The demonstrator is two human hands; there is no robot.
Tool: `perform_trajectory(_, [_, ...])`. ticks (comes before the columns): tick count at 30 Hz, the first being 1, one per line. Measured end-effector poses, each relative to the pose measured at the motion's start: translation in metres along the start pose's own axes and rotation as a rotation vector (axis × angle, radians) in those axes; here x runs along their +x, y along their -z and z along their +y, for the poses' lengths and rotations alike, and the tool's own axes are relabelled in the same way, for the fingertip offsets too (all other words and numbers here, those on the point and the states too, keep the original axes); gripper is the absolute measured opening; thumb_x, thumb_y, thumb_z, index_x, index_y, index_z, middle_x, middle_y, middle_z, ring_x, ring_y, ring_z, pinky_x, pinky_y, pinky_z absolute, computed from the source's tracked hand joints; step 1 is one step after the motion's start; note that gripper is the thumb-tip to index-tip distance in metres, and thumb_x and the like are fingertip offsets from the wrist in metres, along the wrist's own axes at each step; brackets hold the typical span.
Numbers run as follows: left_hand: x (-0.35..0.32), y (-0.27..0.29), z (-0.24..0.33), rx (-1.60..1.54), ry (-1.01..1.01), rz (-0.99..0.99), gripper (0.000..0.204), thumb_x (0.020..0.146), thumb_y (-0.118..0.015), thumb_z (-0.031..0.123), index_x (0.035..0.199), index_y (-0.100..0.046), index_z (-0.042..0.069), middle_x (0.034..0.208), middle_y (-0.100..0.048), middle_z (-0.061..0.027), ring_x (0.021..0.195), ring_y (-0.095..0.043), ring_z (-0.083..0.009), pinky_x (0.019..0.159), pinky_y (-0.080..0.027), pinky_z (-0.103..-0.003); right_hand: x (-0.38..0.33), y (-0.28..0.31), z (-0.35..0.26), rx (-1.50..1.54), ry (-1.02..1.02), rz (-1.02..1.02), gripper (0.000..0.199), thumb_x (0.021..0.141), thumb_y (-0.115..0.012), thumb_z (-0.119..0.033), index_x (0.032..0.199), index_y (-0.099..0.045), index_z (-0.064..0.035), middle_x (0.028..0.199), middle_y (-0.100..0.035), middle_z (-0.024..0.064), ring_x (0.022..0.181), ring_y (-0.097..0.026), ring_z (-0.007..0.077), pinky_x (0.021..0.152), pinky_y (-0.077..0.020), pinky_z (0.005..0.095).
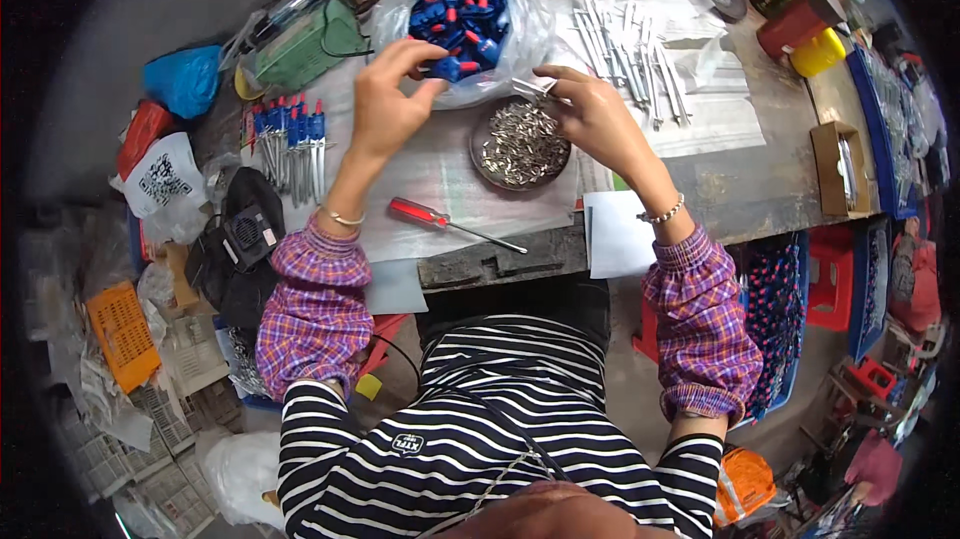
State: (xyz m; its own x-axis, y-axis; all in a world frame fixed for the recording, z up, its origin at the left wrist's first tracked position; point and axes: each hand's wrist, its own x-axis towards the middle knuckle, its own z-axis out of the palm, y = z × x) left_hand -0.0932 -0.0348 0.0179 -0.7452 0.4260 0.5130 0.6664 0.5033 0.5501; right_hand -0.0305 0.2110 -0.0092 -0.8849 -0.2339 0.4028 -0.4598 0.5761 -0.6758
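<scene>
My left hand is at the near rim of a clear plastic bag filled with blue-and-red plastic handles. Its thumb and fingertips curve around one blue handle, whose red end points right. Above a round dish heaped with small silver metal pieces, my right hand pinches a thin silver metal piece. The far part of that piece overlaps the dish's back rim. A screwdriver with a red handle lies on the table in front of me, its shaft pointing right.
Several blue-handled metal tools lie in a bundle at left. Long silver metal rods are spread on white sheeting at right. A green box, a red can and a small cardboard box stand around the work area.
</scene>
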Motion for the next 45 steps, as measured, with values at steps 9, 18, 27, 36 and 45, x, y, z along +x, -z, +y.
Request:
perform_trajectory(9, [-0.034,0.005,0.049,-1.002,0.49,-0.265,0.043,0.083,-0.063,0.006,0.126,-0.052,0.006,0.093,-0.059,-0.0022,0.084,-0.055,-0.0085,0.075,-0.045,-0.023,-0.054,0.043,-0.067,0.426,-0.465,-0.139,0.018,0.09,-0.054,-0.01,0.082,-0.061,0.0054,0.069,-0.063,0.0069,0.062,-0.058,0.0092,0.06,-0.0475,0.0241])
perform_trajectory(18, [-0.074,-0.024,0.075,-1.236,0.693,-0.556,0.019,0.092,-0.053,0.013,0.109,-0.051,0.005,0.098,-0.059,-0.0118,0.092,-0.058,-0.0202,0.084,-0.049,-0.035,-0.168,-0.014,-0.094,1.013,-0.806,-0.082,0.015,0.091,-0.051,-0.006,0.085,-0.059,0.0057,0.076,-0.065,0.0056,0.061,-0.056,0.0069,0.058,-0.0459,0.0209])
perform_trajectory(27, [-0.086,-0.033,0.09,-1.16,0.583,-0.599,0.019,0.089,-0.061,0.023,0.093,-0.056,0.005,0.116,-0.052,-0.0155,0.111,-0.052,-0.0256,0.098,-0.041,-0.043,-0.193,-0.037,-0.099,1.153,-0.837,0.002,0.018,0.093,-0.05,-0.008,0.097,-0.061,0.0058,0.077,-0.064,0.0052,0.062,-0.055,0.006,0.058,-0.0448,0.0193])
perform_trajectory(36, [-0.097,-0.042,0.101,-1.435,0.929,-0.579,0.026,0.089,-0.059,0.027,0.102,-0.053,0.005,0.105,-0.055,-0.012,0.099,-0.058,-0.0256,0.088,-0.05,-0.041,-0.193,-0.035,-0.109,1.11,-0.805,-0.033,0.018,0.092,-0.051,-0.012,0.092,-0.062,0.0026,0.071,-0.062,0.0009,0.058,-0.051,0.004,0.054,-0.0421,0.0183])
perform_trajectory(45, [-0.109,-0.043,0.102,-1.415,1.029,-0.706,0.03,0.09,-0.058,0.028,0.106,-0.054,0.004,0.102,-0.058,-0.0113,0.095,-0.06,-0.0229,0.084,-0.05,-0.034,-0.189,-0.033,-0.107,1.184,-0.869,-0.067,0.017,0.094,-0.05,-0.012,0.093,-0.059,0.002,0.071,-0.058,0.001,0.06,-0.047,0.0041,0.054,-0.0388,0.0177])
